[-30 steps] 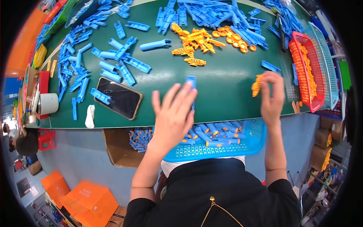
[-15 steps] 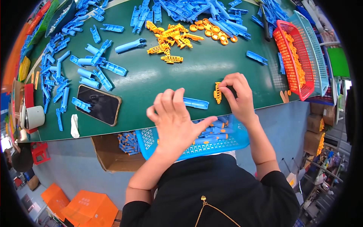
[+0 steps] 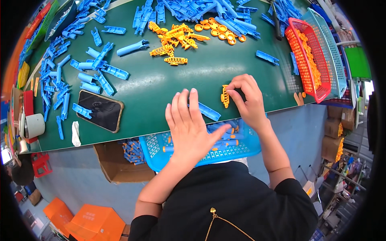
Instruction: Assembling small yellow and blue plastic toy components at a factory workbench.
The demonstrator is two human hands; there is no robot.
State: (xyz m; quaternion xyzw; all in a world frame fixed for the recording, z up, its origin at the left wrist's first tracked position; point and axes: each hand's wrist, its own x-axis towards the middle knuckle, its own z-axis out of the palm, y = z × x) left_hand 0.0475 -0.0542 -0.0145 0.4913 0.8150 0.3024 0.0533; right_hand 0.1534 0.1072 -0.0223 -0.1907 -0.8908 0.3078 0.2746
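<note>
My left hand (image 3: 188, 124) is open, fingers stretched out and thumb spread, above the near edge of the green table. Beside its fingers lies a blue half-shell (image 3: 209, 112), hollow side up and slanted; its left end is hidden behind the fingers, and whether they touch it I cannot tell. My right hand (image 3: 250, 100) pinches the edge of an orange ribbed plastic piece (image 3: 225, 96) between thumb and fingertips, just above or on the table. Below both hands sits a blue basket (image 3: 152, 146) containing blue tubes with orange ends.
Orange ribbed pieces (image 3: 177, 37) and round orange caps (image 3: 222, 29) lie farther back, near heaped blue shells (image 3: 193, 10). More shells and a phone (image 3: 100, 110) are at left. A red basket (image 3: 295, 44) of orange parts stands at right; a cardboard box (image 3: 112, 160) is below.
The blue half-shell has turned, its right end now closer to the table's near edge. My left fingers have straightened. My right hand keeps its pinch, and the whole view has shifted slightly.
</note>
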